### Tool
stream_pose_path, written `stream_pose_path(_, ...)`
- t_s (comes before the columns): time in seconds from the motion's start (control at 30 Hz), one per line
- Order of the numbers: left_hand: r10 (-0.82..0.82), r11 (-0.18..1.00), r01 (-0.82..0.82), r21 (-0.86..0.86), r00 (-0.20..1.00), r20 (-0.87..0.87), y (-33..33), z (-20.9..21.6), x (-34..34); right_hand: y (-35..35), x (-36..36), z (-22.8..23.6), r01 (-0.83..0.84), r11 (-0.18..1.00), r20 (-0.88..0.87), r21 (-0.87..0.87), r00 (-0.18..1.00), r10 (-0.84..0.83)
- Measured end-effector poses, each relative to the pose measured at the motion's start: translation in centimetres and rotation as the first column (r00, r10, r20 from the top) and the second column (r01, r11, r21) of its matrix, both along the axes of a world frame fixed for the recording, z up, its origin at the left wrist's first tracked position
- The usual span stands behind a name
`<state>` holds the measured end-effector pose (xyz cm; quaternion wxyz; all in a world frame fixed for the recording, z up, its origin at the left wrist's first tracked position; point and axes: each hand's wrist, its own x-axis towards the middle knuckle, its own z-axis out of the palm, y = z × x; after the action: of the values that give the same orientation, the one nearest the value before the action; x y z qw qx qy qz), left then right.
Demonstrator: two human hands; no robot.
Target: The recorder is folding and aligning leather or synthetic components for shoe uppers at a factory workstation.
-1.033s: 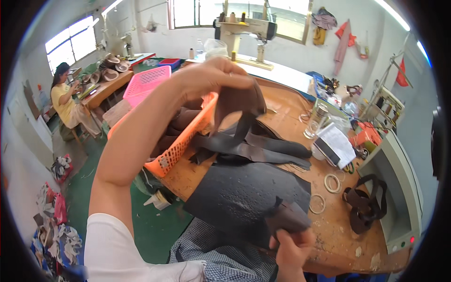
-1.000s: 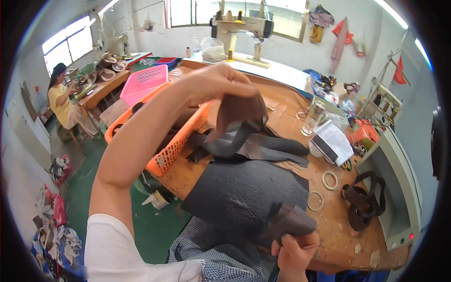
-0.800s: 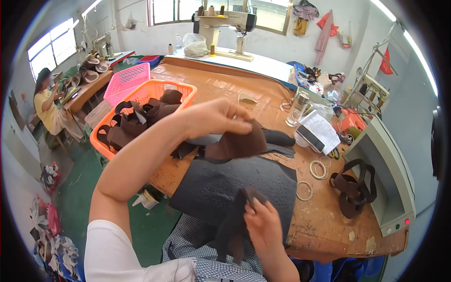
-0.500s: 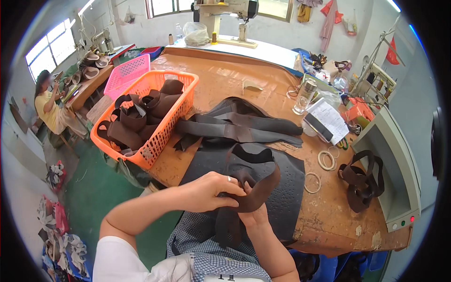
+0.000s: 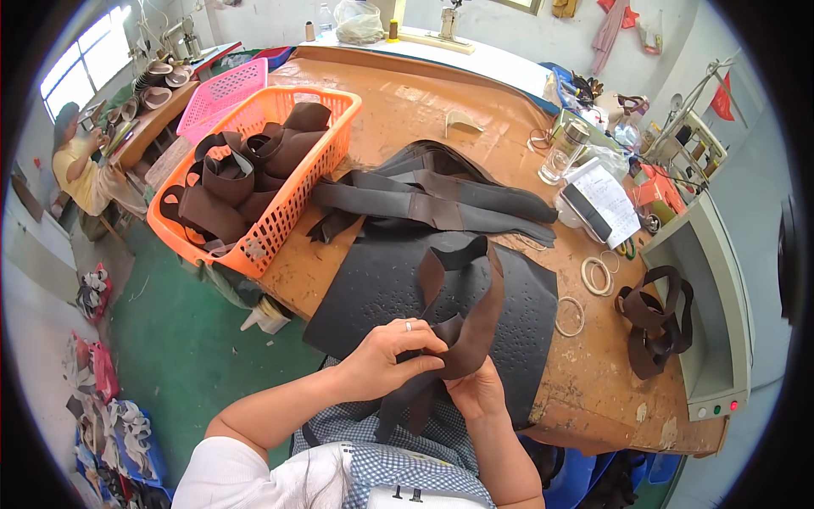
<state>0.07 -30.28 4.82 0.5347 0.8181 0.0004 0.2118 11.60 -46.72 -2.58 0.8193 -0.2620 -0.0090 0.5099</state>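
Note:
A dark brown looped strip of leather-like material point(image 5: 485, 318) stands in a curve above the black perforated mat point(image 5: 373, 293). My left hand point(image 5: 392, 360) pinches the strip's near part between thumb and fingers; a ring is on one finger. Below and to the right, my right hand point(image 5: 476, 392) grips the same strip from underneath, its fingertips partly hidden behind it. The strip's loose ends hang down over the checked apron. Beyond the mat lies a pile of long black and brown strips point(image 5: 437, 208).
An orange basket point(image 5: 292, 191) full of brown rolled strips stands at left. To the right are more brown loops point(image 5: 657, 318), pale rings point(image 5: 596, 276), papers point(image 5: 606, 199), a glass jar point(image 5: 561, 157) and a grey machine housing point(image 5: 704, 314). Another person point(image 5: 85, 165) sits far left.
The head view has tilted down and shifted slightly. Both hands keep hold of the strip, which stands more upright on its right side.

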Motion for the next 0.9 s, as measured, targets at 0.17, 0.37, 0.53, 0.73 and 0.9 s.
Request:
stream_pose_path(0.17, 0.015, 0.994, -0.022, -0.105, 0.998, -0.066, -0.7, -0.4, -0.3, -0.6, -0.5, 0.4, -0.034, 0.999, -0.029, 0.022, 0.999, 0.034)
stream_pose_path(0.37, 0.084, 0.910, -0.165, -0.380, 0.972, -0.220, -1.5, -0.4, -0.4, -1.0, -0.6, 0.6, -0.027, 0.999, 0.022, -0.046, 0.999, 0.028)
stream_pose_path(0.53, -0.025, 0.853, -0.148, -0.501, 0.946, -0.323, -0.7, -0.4, -0.2, -1.1, -0.6, 0.9, -0.040, 0.995, 0.002, -0.091, 0.999, 0.041)
stream_pose_path(0.73, -0.063, 0.813, -0.162, -0.559, 0.930, -0.361, -0.3, -0.6, -0.1, -0.9, -0.8, 0.8, -0.040, 0.997, 0.028, -0.063, 0.999, 0.042)
stream_pose_path(0.9, -0.103, 0.719, -0.189, -0.669, 0.923, -0.372, -0.4, -0.8, -0.1, -0.8, -0.8, 0.4, -0.049, 0.997, 0.041, -0.058, 0.998, 0.052)
